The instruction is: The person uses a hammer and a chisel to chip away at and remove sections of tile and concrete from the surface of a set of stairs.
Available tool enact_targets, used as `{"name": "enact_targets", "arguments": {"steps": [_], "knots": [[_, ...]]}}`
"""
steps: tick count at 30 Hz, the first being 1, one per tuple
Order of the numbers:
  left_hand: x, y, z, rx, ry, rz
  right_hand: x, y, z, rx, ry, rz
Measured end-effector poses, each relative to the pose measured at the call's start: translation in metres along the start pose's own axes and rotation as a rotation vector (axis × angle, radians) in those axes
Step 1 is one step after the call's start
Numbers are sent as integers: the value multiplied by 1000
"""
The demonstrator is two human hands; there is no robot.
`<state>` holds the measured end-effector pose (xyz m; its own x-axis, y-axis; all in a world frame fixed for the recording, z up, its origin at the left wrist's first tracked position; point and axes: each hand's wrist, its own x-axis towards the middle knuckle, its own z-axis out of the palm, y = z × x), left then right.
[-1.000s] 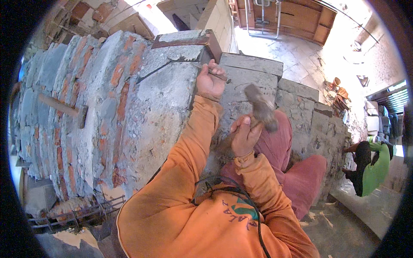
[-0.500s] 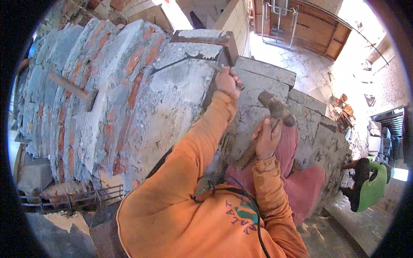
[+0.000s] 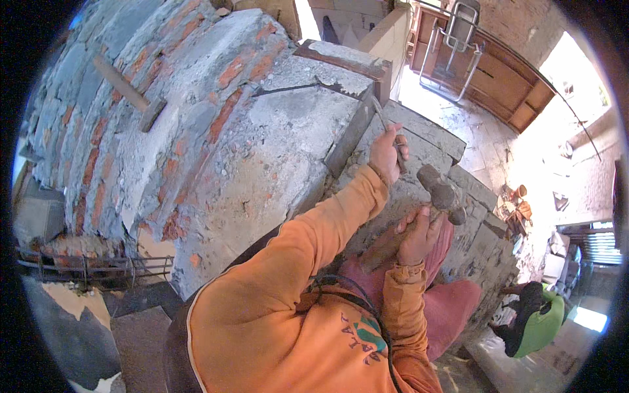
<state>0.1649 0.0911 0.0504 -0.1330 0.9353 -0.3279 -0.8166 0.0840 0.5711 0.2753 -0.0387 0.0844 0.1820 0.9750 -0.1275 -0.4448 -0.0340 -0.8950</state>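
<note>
My left hand (image 3: pixel 386 157) is closed round a slim metal chisel (image 3: pixel 380 111). The chisel's far end rests at or close to the edge of the concrete by the corner of a grey slab; exact contact cannot be told. Closer to me, my right hand (image 3: pixel 417 239) grips a short-handled hammer (image 3: pixel 439 188), its heavy, dusty head just below and right of the chisel's rear end, apart from it. Beneath both hands are grey concrete blocks (image 3: pixel 429 136).
A second hammer (image 3: pixel 124 85) with a wooden handle lies on the broken brick and concrete masonry (image 3: pixel 190 164) at left. A metal-framed chair (image 3: pixel 452 52) stands beyond the blocks. A person in a green top (image 3: pixel 544 321) bends low at right. Rebar (image 3: pixel 92 265) shows at lower left.
The view has shifted, so the masonry sits differently in it. My left hand has turned the chisel, and more of its shaft shows. The hammer remains in my right hand.
</note>
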Motion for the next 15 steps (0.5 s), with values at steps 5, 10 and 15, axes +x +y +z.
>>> {"name": "enact_targets", "arguments": {"steps": [5,10,15], "knots": [[40,1,-12,-208,-43,-74,4,1,-13,13,-24,-37],[69,4,-15,-204,-85,-49,14,8,-19,23,-20,-4],[74,-6,-2,-162,-27,34,19,6,-18,81,55,92]]}}
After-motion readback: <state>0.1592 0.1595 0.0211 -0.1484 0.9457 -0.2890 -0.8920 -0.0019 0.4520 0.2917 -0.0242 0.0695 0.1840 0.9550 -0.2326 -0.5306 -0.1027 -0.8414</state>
